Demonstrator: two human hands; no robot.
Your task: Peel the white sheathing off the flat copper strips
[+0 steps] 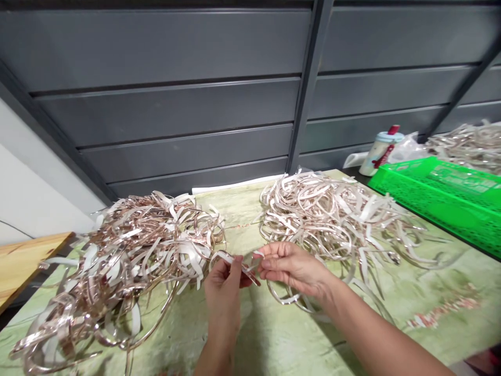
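Near the middle of the table, my left hand pinches a thin strip, shiny rose-gold on one side and white on the other. Close beside it, my right hand has thumb and fingertips closed on the white end of a strip. Whether both hands hold the same strip I cannot tell. To the left lies a big tangled pile of rose-gold and white strips. A second, paler heap of looped strips sits behind and to the right of my right hand.
A green-patterned cloth covers the table. At the right stands a bright green perforated plastic basket. Behind it are a lidded cup, a clear plastic bag and more strips. Grey panelling rises along the back.
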